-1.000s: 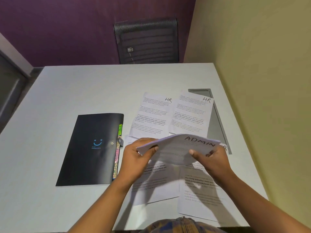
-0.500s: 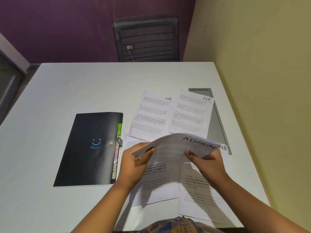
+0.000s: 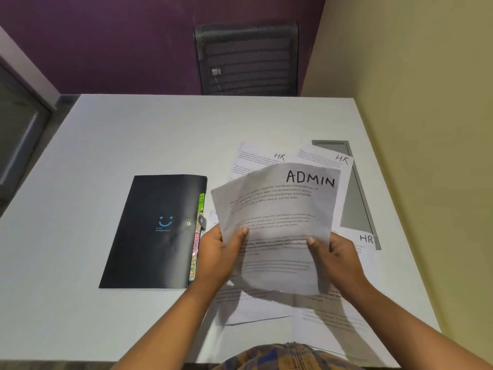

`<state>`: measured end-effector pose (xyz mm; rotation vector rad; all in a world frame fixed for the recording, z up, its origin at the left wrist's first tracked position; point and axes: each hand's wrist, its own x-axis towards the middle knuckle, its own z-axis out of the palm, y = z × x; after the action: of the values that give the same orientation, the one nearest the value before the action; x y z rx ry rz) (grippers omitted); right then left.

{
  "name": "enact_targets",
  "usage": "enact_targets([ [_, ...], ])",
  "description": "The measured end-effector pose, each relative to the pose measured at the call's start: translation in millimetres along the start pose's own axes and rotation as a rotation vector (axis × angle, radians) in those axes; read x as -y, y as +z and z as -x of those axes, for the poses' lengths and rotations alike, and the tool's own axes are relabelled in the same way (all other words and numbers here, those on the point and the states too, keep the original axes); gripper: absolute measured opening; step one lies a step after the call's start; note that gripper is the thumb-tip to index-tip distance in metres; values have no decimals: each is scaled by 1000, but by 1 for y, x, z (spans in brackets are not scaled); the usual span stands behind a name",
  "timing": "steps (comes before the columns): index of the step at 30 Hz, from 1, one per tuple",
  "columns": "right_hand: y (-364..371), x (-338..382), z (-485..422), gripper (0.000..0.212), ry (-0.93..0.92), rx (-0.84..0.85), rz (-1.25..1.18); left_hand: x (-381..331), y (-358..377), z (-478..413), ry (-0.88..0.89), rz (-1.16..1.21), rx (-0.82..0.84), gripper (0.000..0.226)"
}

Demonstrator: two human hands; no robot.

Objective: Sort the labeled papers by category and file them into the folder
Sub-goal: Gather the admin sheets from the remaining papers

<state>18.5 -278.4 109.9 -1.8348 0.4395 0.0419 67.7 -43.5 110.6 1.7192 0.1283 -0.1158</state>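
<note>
Three HR sheets (image 3: 253,162) lie partly hidden under the ADMIN sheet (image 3: 277,209), folder (image 3: 149,231) leftward.

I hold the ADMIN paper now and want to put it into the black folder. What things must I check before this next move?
1. Label readable: ok, the ADMIN paper shows its heading.
2. Grip: ok, the left hand and the right hand both hold its lower part.
3. Open black folder: not ok, its cover lies closed.
4. ADMIN tab found: cannot tell; the folder tabs are partly hidden.
5. HR papers off the folder: ok, they lie to its right.
</note>
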Motion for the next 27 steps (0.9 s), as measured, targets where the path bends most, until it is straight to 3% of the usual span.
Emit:
enact_targets([
  [8,14,14,3,16,187,-55,-379,25,-32,40,-248,-1,214,16],
  [13,23,6,9,16,164,-99,-269,32,-54,49,-368,31,219,16],
  [17,34,9,13,8,182,-3,-93,29,-62,46,-372,55,163,13],
  [20,49,10,16,28,129,-27,102,38,-67,38,-331,-101,100,14],
  [23,61,10,16,15,113,-116,131,47,-73,30,-354,-222,144,15],
  [27,68,10,21,8,135,-165,88,54,-87,23,-425,-169,235,29],
])
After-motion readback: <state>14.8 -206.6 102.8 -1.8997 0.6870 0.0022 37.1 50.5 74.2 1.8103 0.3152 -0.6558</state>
